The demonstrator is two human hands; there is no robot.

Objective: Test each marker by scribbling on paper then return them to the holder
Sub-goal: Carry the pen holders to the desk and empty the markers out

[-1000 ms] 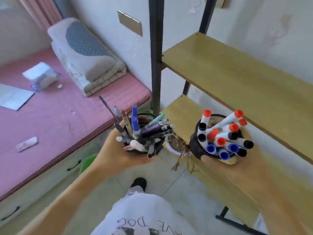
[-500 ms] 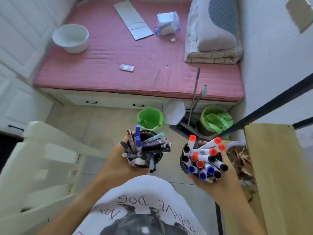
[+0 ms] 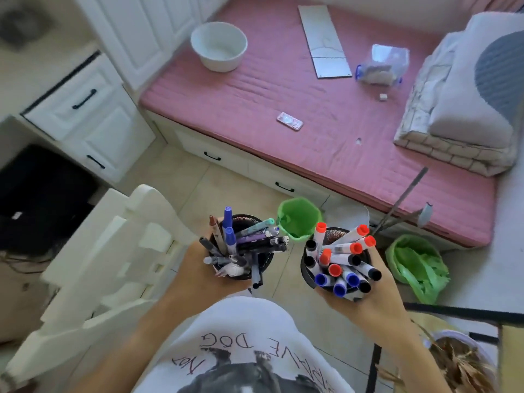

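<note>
My left hand [image 3: 195,272] grips a black mesh holder [image 3: 265,260] crammed with several pens and thin markers of mixed colours. My right hand [image 3: 377,296] grips a second black mesh holder [image 3: 306,268] packed with several white markers [image 3: 343,248] capped in red, blue and black. I carry both holders at waist height above the tiled floor, side by side and apart. A long sheet of paper [image 3: 324,41] lies far off on the pink mattress [image 3: 255,103].
A white chair [image 3: 113,251] stands at my left. Two bins with green liners [image 3: 297,219] [image 3: 416,265] sit on the floor by the bed. A white bowl [image 3: 218,45], a plastic packet [image 3: 381,65] and folded bedding [image 3: 465,103] lie on the mattress. A wooden shelf edge [image 3: 510,358] is at lower right.
I have turned away from the wooden shelves toward the bed and white cabinets. Both holders stay in my hands, carried along with the turn.
</note>
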